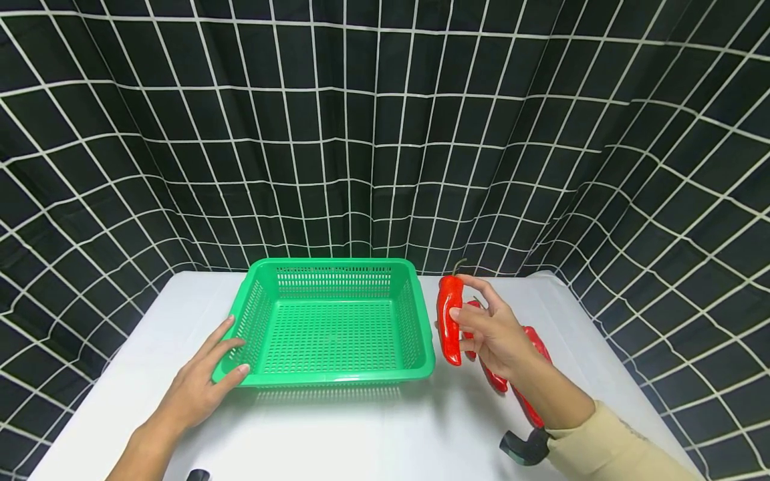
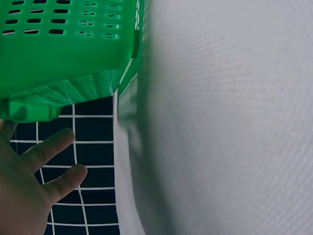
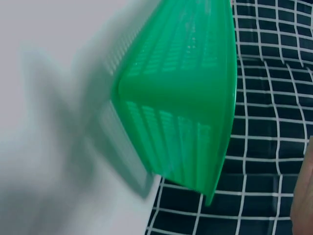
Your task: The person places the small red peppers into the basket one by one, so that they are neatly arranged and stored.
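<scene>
My right hand (image 1: 496, 334) pinches a long red chili pepper (image 1: 449, 321) by its side, thumb on the front and fingers behind. The pepper hangs upright, green stem up, just right of a green plastic basket (image 1: 331, 379). At the basket's left side my left hand (image 1: 195, 387) is spread, fingertips at the rim near the front corner. In the left wrist view, that hand (image 2: 34, 181) has its fingers extended below the basket's corner (image 2: 58, 54). The right wrist view shows the basket's outer wall (image 3: 171, 93) and only a sliver of the right hand (image 3: 303, 196); the held pepper is out of sight there.
Several more red peppers (image 1: 538, 344) lie on the white table (image 1: 337, 434) under and beside the right forearm, partly hidden by it. A black curved object (image 1: 525, 447) is by the right sleeve. Black cloth with a white grid (image 1: 361, 120) surrounds the table's back and sides.
</scene>
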Demonstrator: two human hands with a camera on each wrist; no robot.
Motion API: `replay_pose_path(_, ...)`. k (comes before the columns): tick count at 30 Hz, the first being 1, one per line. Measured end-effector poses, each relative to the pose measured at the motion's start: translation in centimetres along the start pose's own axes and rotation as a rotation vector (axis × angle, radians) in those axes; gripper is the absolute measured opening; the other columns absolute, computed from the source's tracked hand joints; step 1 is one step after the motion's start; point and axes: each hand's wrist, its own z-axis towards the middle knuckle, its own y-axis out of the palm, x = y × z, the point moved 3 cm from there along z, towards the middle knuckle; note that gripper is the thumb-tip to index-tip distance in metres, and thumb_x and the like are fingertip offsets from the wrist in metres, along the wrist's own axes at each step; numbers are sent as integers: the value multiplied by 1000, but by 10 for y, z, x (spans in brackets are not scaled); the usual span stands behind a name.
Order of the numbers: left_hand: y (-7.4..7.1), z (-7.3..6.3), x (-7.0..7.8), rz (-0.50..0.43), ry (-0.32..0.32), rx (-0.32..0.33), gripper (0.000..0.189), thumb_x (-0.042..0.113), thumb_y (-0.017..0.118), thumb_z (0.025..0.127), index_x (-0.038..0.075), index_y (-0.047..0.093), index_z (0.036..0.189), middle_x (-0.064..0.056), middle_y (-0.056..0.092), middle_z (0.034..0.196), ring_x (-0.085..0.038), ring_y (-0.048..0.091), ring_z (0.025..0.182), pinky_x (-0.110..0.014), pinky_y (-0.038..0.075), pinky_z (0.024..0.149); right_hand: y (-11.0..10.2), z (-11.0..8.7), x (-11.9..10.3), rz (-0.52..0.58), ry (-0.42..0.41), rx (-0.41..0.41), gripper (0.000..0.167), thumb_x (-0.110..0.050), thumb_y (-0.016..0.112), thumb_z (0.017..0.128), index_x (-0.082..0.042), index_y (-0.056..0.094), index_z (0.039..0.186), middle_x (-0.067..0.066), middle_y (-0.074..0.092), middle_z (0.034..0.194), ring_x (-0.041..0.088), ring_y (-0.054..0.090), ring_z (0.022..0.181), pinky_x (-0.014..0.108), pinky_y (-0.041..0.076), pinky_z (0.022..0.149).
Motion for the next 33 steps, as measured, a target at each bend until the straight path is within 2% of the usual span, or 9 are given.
replay_pose_path(11,1,0,0,0,-2,7,43,32,66,87,13,58,125,-2,26,156,-47,42,126,-68,41,84,22,9,11,49,-18,-54,68,-7,64,92,-18,29,148,19,57,119,34,65,97,54,53,72)
replay_pose_path(18,1,0,-1,5,0,4,43,33,65,88,12,58,125,-3,26,156,-48,42,125,-68,41,83,32,14,18,34,10,-40,67,-11,67,91,-20,31,147,18,60,117,32,65,96,50,54,73)
replay_pose_path(33,2,0,-2,-1,20,9,41,32,66,89,13,58,124,-3,27,156,-47,43,125,-68,41,83,61,30,36,4,43,-6,61,-9,70,88,-28,42,140,21,61,115,36,65,97,52,54,71)
